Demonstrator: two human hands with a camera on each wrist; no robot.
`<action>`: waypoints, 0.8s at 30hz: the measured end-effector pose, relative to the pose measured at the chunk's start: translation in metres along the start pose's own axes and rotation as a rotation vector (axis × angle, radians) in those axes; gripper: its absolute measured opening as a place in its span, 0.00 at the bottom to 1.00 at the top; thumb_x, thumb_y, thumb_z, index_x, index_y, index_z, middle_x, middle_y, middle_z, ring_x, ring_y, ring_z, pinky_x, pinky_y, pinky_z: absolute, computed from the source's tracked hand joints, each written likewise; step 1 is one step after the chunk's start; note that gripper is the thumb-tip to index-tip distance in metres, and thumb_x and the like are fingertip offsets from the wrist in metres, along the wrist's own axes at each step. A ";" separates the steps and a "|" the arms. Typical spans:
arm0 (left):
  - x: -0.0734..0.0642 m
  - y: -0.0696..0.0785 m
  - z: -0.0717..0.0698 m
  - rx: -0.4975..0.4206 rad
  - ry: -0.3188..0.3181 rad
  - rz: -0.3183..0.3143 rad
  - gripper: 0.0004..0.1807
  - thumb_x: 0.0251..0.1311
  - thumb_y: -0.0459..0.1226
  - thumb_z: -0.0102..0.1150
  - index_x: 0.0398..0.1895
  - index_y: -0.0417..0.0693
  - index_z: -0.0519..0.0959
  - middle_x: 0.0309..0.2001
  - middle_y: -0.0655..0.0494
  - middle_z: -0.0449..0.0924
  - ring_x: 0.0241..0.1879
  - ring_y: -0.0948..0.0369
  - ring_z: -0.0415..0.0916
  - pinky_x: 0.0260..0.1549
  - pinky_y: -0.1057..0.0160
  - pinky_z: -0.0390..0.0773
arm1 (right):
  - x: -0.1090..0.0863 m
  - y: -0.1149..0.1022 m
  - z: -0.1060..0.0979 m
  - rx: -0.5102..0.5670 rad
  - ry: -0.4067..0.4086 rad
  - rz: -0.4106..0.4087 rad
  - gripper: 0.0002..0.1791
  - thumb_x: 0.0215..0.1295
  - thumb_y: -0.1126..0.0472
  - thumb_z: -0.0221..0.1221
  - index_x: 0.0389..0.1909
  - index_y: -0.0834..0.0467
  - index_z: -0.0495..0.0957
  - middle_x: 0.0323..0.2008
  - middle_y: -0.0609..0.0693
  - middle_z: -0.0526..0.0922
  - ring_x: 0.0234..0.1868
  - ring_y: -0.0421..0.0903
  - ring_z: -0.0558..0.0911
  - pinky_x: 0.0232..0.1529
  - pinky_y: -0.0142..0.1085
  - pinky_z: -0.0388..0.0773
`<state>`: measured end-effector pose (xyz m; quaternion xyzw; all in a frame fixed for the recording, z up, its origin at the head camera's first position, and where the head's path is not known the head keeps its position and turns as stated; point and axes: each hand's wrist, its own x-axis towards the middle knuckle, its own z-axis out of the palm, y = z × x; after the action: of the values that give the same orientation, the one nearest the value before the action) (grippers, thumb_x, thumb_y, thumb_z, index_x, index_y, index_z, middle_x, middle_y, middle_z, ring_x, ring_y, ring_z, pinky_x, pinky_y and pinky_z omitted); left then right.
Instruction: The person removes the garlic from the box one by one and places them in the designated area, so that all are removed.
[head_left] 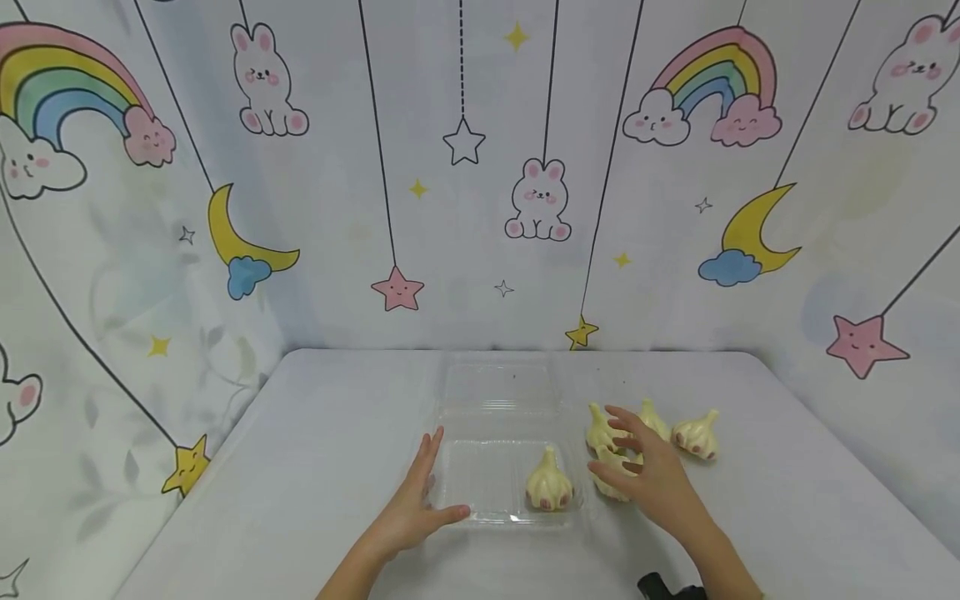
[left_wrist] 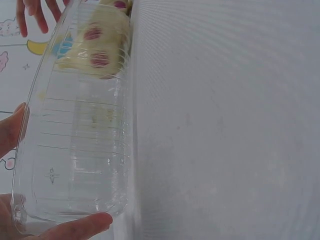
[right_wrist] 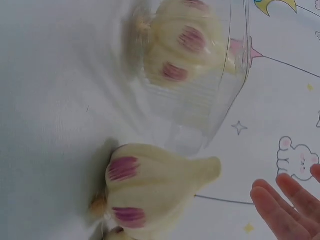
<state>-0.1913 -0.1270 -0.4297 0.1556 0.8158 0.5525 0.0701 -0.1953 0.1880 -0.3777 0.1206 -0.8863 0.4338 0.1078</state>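
Note:
A clear plastic clamshell box (head_left: 483,479) lies with its lid (head_left: 498,383) folded back on the table. One garlic bulb (head_left: 550,485) sits in its right side, stem up. My left hand (head_left: 411,510) rests at the box's left end with fingers extended; in the left wrist view the thumb (left_wrist: 82,226) lies along the wall near a corner. My right hand (head_left: 654,475), fingers spread and slightly bent, hovers over the nearest loose garlic bulb (head_left: 609,485). In the right wrist view a gap shows between its fingertips (right_wrist: 272,200) and that purple-marked garlic bulb (right_wrist: 150,185).
Other garlic bulbs lie right of the box: one behind the nearest (head_left: 597,427), one farther back (head_left: 654,419) and one at the far right (head_left: 696,435). A black object (head_left: 663,587) shows at the front edge by my right forearm. Patterned curtains (head_left: 337,208) surround the white table.

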 end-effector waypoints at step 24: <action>0.001 -0.002 0.000 0.020 0.016 -0.007 0.57 0.48 0.41 0.68 0.72 0.62 0.35 0.69 0.34 0.23 0.59 0.27 0.48 0.53 0.32 0.56 | 0.005 -0.016 0.038 0.022 -0.086 0.030 0.37 0.45 0.56 0.71 0.59 0.52 0.68 0.52 0.57 0.75 0.49 0.57 0.77 0.40 0.45 0.80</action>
<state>-0.1926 -0.1273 -0.4318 0.1491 0.8225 0.5452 0.0641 -0.1985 0.1477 -0.3866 0.1270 -0.8871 0.4395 0.0617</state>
